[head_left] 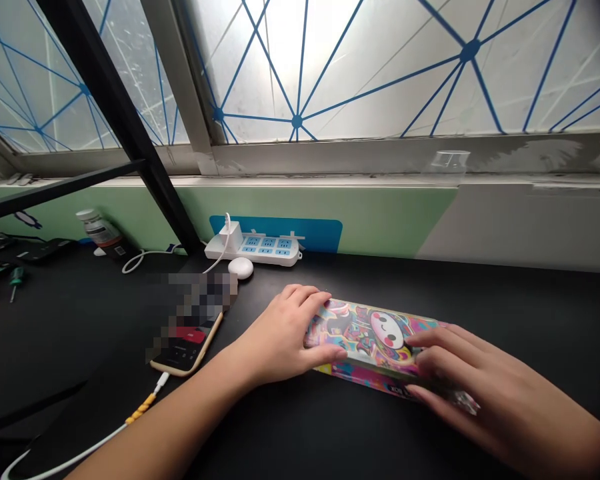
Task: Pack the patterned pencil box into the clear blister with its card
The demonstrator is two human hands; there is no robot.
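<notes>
One printed cartoon box lies flat on the black desk, one o'clock. Left hand: fingers close together on top. Right hand: fingers slightly spread over right end. One phone, eleven o'clock.

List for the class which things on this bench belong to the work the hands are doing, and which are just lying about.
In use: cartoon-printed box, left hand, right hand.

Lying about: smartphone, power strip, round white pod, small screwdriver, bottle.
</notes>
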